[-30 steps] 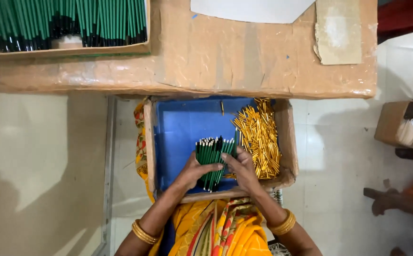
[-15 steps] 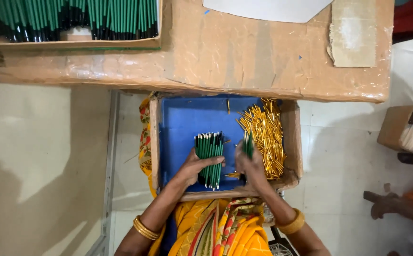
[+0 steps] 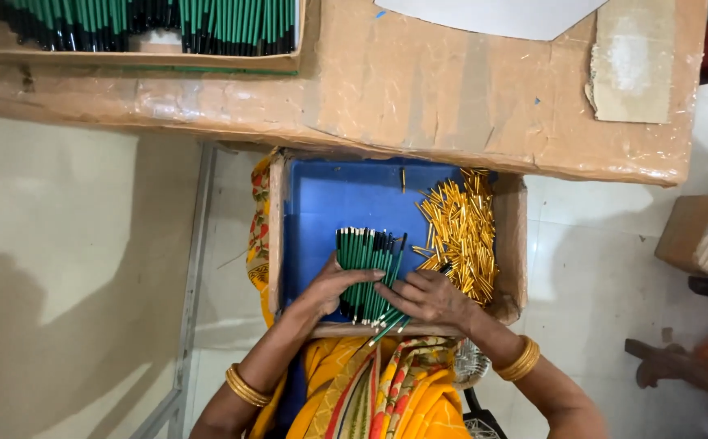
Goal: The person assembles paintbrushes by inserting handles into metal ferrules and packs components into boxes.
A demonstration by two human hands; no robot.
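A blue-lined shallow box (image 3: pixel 330 203) rests on my lap. In it lies a bundle of green pencils (image 3: pixel 362 254) with black ends, and to the right a heap of small gold metal caps (image 3: pixel 461 229). My left hand (image 3: pixel 331 286) lies on the lower part of the bundle, fingers curled over it. My right hand (image 3: pixel 425 297) presses against the bundle's right side, holding a few pencils that stick out at a slant toward me.
A cardboard-covered table (image 3: pixel 419 89) spans the top, with a tray of green pencils (image 3: pixel 134 28) at the far left, a white sheet (image 3: pixel 492 12) and a cardboard scrap (image 3: pixel 634 61). A small carton (image 3: pixel 699 236) stands on the floor at right.
My right hand has come back from the gold caps to the bundle's right side. The pencils under it now lie slanted. My left hand stays on the bundle.
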